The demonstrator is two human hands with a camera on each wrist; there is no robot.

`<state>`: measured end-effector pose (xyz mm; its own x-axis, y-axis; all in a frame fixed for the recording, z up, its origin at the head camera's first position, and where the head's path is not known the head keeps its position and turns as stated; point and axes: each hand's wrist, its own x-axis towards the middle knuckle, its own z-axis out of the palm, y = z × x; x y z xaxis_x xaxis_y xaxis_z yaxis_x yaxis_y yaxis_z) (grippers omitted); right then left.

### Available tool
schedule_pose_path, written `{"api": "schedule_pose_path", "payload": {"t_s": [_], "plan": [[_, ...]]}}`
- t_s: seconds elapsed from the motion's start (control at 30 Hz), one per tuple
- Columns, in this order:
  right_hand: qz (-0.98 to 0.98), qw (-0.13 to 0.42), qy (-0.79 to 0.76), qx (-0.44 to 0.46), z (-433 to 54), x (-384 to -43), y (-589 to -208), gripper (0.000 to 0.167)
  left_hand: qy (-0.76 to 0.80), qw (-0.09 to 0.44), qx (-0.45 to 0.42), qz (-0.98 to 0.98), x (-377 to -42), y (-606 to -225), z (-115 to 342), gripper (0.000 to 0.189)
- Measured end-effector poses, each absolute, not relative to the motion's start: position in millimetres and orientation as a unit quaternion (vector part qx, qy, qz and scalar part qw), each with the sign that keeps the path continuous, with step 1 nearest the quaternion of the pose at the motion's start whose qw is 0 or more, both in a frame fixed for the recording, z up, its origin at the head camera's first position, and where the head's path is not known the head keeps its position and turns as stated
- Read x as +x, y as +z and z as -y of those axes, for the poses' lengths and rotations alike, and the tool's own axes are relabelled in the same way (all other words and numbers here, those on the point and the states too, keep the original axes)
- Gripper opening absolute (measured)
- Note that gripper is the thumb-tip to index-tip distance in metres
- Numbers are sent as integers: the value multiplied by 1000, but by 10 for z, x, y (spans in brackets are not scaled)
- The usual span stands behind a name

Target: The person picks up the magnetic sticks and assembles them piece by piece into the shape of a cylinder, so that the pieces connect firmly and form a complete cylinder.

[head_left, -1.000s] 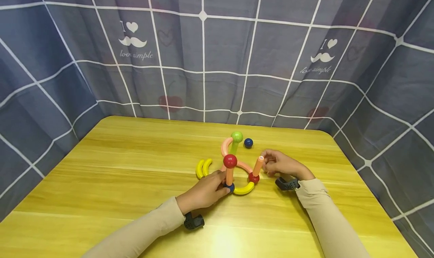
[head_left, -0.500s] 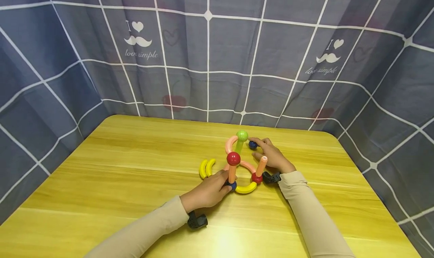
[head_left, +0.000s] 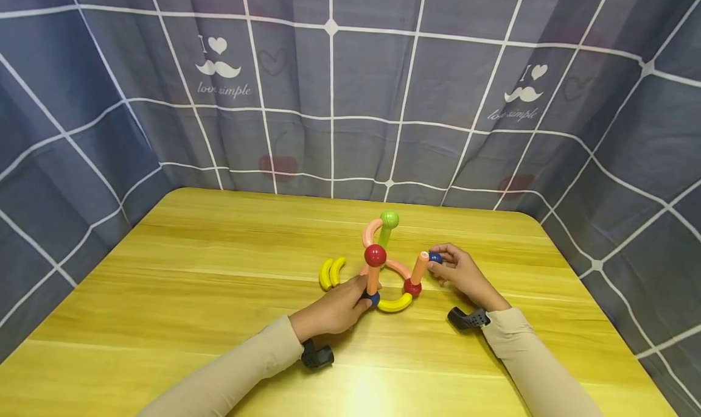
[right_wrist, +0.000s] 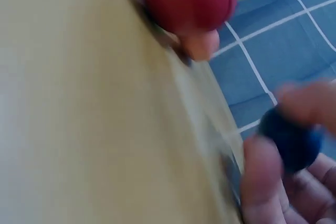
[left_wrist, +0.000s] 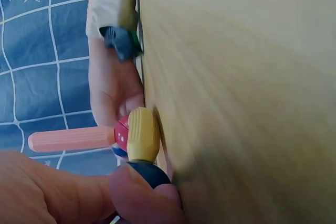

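My left hand pinches the dark blue ball at the base of a stick-and-ball toy frame. From that ball rises an orange stick topped by a red ball. A yellow curved stick links the blue ball to a lower red ball, where another orange stick stands with a bare upper end. Beside that end, my right hand holds a loose blue ball between thumb and fingers. Behind, a green ball tops a green stick.
Two yellow curved sticks lie on the wooden table left of the frame. Pink curved sticks join parts at the back. A checked curtain surrounds the table's far and side edges.
My right hand reached back to the loose blue ball, picked it up from the table and brought it forward beside the bare orange stick. The left hand stayed on the frame's base.
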<state>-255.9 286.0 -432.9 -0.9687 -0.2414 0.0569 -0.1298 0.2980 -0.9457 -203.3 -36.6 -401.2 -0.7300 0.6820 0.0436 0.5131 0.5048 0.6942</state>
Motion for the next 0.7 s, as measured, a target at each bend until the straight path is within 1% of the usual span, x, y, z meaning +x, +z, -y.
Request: {"api": "schedule_pose_path", "payload": {"t_s": [0.13, 0.4, 0.6, 0.7], "plan": [[-783, 48, -607, -128, -2878, -2388, -4246, 41, 358, 119, 344, -860, -2062, -4030, 347, 37], [-767, -79, -617, -156, -2755, -2208, -3831, 39, 364, 128, 332, -861, -2121, -4025, 278, 35], [-748, -130, -615, -214, -2699, -2111, -3633, 35, 371, 129, 331, -858, -2150, -4024, 254, 34], [-752, -152, -587, -258, -2666, -2104, -3599, 38, 370, 127, 333, -858, -2160, -4027, 246, 34]]}}
